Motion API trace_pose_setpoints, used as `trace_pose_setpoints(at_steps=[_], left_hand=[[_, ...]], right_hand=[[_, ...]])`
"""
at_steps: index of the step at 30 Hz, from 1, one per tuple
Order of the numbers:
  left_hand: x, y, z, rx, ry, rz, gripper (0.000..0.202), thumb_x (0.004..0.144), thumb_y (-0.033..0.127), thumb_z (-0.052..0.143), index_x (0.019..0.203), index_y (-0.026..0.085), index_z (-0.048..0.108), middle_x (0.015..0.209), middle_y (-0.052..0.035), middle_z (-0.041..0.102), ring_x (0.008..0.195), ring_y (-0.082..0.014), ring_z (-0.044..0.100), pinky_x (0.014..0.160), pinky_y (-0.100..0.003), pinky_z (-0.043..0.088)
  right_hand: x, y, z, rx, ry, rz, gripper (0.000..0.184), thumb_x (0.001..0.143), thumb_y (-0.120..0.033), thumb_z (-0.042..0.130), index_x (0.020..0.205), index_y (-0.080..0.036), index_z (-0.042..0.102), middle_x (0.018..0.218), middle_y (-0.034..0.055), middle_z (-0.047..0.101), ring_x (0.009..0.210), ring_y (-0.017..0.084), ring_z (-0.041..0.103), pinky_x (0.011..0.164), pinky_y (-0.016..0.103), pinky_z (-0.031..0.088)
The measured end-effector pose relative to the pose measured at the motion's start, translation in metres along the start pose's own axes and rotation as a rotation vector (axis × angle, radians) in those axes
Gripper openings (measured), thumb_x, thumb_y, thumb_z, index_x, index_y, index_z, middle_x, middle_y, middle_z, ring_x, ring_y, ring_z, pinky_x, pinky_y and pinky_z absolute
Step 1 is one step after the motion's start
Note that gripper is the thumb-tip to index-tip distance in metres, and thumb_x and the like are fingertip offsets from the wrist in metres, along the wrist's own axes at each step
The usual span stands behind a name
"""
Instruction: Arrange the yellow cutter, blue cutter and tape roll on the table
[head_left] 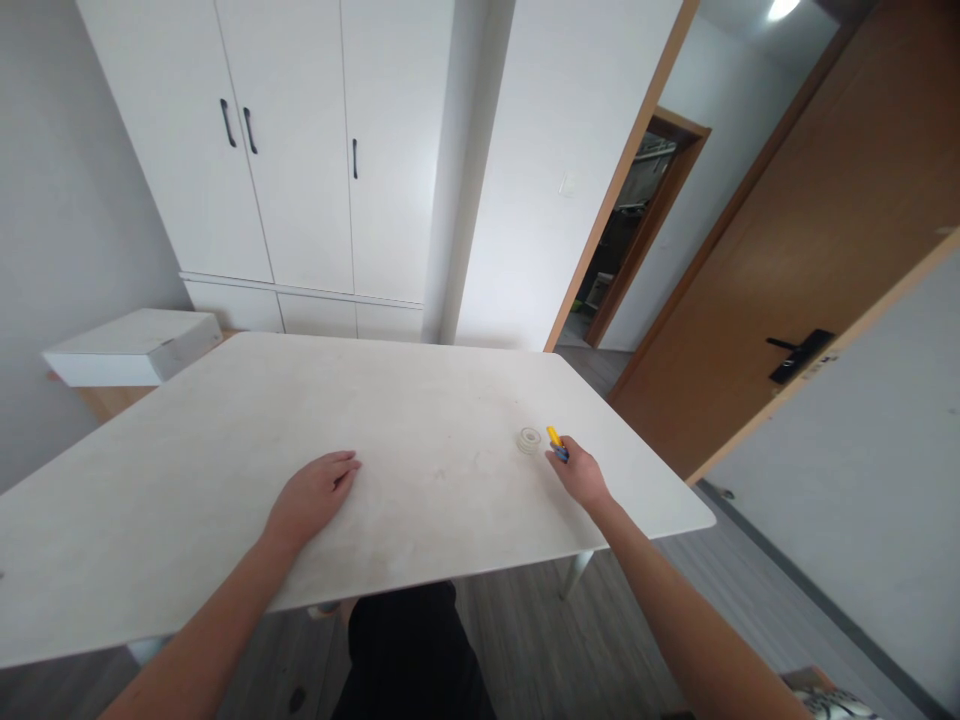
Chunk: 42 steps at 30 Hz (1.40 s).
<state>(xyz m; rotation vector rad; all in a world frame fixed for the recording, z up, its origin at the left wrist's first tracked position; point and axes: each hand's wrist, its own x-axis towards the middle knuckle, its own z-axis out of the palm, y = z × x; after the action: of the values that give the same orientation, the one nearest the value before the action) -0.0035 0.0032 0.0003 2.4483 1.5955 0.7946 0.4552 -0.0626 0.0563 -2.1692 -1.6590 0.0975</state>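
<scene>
My left hand (pixel 313 493) lies flat on the white table (pixel 187 480), fingers stretched out, holding nothing. My right hand (pixel 579 474) reaches toward the table's right side and its fingers are closed around a small yellow and blue object (pixel 556 441). Just left of that object a small clear roll of tape (pixel 529 439) lies on the tabletop, close to my fingertips but apart from them.
White cupboards (pixel 300 150) stand behind the table. A white box (pixel 131 345) rests on a low wooden stand at the left. An open brown door (pixel 795 270) and a doorway (pixel 630 230) are at the right. Grey floor runs around the table.
</scene>
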Motion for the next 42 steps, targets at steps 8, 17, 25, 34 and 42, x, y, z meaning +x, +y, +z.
trace_pose_setpoints(at_steps=[8,17,25,34,42], left_hand=[[0.000,0.003,-0.001,0.028,-0.013,0.018,0.044,0.092,0.040,0.036,0.103,0.021,0.074,0.119,-0.0061,0.068,0.113,-0.0223,0.061,0.103,-0.037,0.045],[0.000,0.003,0.000,-0.015,-0.002,0.001,0.041,0.090,0.039,0.039,0.101,0.023,0.075,0.118,-0.0044,0.069,0.111,-0.0236,0.062,0.103,-0.040,0.045],[0.000,0.006,0.000,-0.017,0.006,-0.004,0.040,0.091,0.037,0.038,0.101,0.023,0.074,0.117,-0.0053,0.069,0.111,-0.0224,0.062,0.102,-0.039,0.045],[0.000,0.015,-0.006,-0.057,0.018,0.030,0.033,0.090,0.025,0.042,0.097,0.020,0.074,0.114,-0.0087,0.070,0.109,-0.0218,0.062,0.100,-0.039,0.046],[-0.003,0.010,0.007,0.004,0.003,-0.005,0.028,0.087,0.019,0.043,0.098,0.014,0.069,0.099,-0.0173,0.071,0.096,-0.0295,0.065,0.089,-0.046,0.048]], right_hand=[[0.052,-0.037,-0.024,0.051,-0.030,0.122,0.019,0.084,-0.033,0.053,0.091,-0.020,0.064,0.081,0.0052,0.066,0.070,0.017,0.061,0.062,0.026,0.041],[0.063,-0.043,-0.010,-0.047,-0.172,0.116,0.039,0.075,-0.045,0.065,0.103,-0.018,0.063,0.087,0.0079,0.067,0.072,0.019,0.062,0.058,0.026,0.040],[0.064,-0.051,0.013,-0.260,-0.340,0.009,0.037,0.072,-0.029,0.066,0.107,-0.019,0.060,0.104,0.0107,0.065,0.090,0.024,0.062,0.064,0.028,0.041],[0.062,-0.252,0.044,0.240,-0.488,-0.282,0.038,0.073,-0.042,0.069,0.100,-0.020,0.053,0.070,-0.0013,0.061,0.058,0.013,0.057,0.052,0.023,0.038],[0.014,-0.434,0.124,0.025,-0.629,-0.727,0.045,0.064,-0.042,0.077,0.098,-0.019,0.058,0.092,0.0048,0.068,0.082,0.020,0.063,0.061,0.024,0.043]])
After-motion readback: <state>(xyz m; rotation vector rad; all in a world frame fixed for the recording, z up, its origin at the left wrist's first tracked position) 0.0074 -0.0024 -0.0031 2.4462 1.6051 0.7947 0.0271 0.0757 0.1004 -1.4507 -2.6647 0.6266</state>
